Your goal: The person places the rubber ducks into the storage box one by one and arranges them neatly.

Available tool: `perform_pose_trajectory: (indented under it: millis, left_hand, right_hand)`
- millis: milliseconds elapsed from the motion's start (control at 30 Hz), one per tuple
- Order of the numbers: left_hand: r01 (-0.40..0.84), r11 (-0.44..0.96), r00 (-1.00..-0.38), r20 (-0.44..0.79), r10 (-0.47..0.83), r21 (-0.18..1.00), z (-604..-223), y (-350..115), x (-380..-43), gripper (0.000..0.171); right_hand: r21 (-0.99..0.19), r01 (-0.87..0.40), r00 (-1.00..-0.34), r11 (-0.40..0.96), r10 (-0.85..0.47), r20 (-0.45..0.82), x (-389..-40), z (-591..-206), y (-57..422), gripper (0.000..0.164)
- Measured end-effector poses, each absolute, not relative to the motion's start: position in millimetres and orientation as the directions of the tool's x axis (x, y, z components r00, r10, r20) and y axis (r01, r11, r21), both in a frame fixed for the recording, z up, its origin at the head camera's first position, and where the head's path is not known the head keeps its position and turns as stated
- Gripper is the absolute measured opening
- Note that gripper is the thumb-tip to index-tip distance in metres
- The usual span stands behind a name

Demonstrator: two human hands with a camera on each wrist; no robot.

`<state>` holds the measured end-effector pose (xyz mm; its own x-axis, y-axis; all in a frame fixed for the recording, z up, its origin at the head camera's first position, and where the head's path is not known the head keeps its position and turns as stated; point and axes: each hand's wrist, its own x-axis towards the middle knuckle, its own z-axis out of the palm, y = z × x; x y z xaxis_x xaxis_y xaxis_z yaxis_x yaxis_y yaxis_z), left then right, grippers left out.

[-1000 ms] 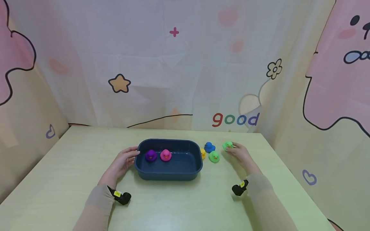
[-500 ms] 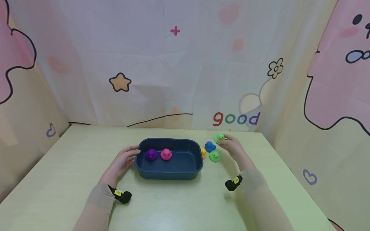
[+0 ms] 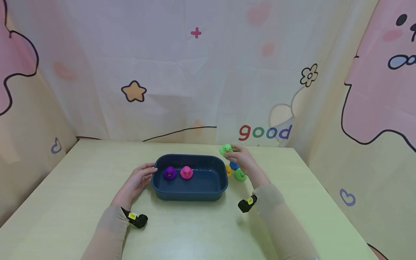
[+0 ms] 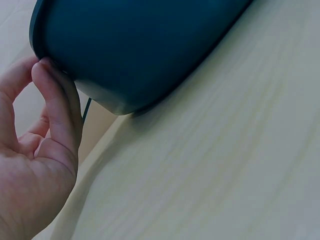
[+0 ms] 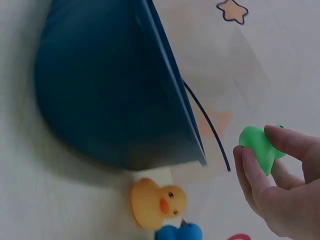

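A dark blue plastic basin (image 3: 191,196) stands on the table, with a purple rubber duck (image 3: 170,173) and a pink rubber duck (image 3: 186,172) inside it. My left hand (image 3: 138,179) pinches the basin's left rim between thumb and fingers, as the left wrist view also shows. Raised beyond the basin's far right corner, a green rubber duck (image 3: 225,150) is held between the thumb and fingers of my right hand (image 5: 285,185). Under that hand, a yellow rubber duck (image 5: 156,203), a blue rubber duck (image 5: 179,232) and a second green rubber duck (image 3: 241,174) sit right of the basin.
The pale wooden table (image 3: 182,231) runs up to a printed cloth backdrop (image 3: 175,72) behind the basin. More cloth hangs along both sides. The yellow duck sits close against the basin's right end.
My right hand has carried the green duck leftward and up, from right of the other ducks to the basin's far right corner. The left hand and the basin stay in place.
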<state>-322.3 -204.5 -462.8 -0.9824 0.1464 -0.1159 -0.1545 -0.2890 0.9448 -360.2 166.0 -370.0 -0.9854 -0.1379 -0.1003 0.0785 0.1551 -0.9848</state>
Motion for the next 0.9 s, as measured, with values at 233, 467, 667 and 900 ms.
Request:
perform_pose_trajectory:
  millis: [233, 467, 667, 900]
  left_hand:
    - [-0.149, -0.281, -0.982, -0.109, 0.152, 0.948, -464.9, -206.5, -323.6, 0.014]
    - [-0.151, -0.288, -0.982, -0.111, 0.150, 0.946, -465.2, -207.3, -323.3, 0.014]
    - [-0.155, -0.280, -0.982, -0.116, 0.150, 0.947, -465.2, -206.5, -322.8, 0.014]
    - [-0.156, -0.286, -0.982, -0.117, 0.150, 0.946, -463.9, -206.8, -322.7, 0.017]
  right_hand:
    - [-0.988, 0.059, -0.980, 0.143, -0.182, -0.085, -354.8, -378.1, 141.1, 0.054]
    - [-0.990, 0.091, -0.973, 0.109, -0.200, -0.112, -350.1, -386.6, 120.4, 0.054]
    - [-0.978, 0.116, -0.969, 0.175, -0.197, -0.150, -347.5, -395.8, 109.0, 0.053]
    - [-0.927, 0.109, -0.966, 0.359, -0.183, -0.184, -345.4, -401.8, 96.1, 0.051]
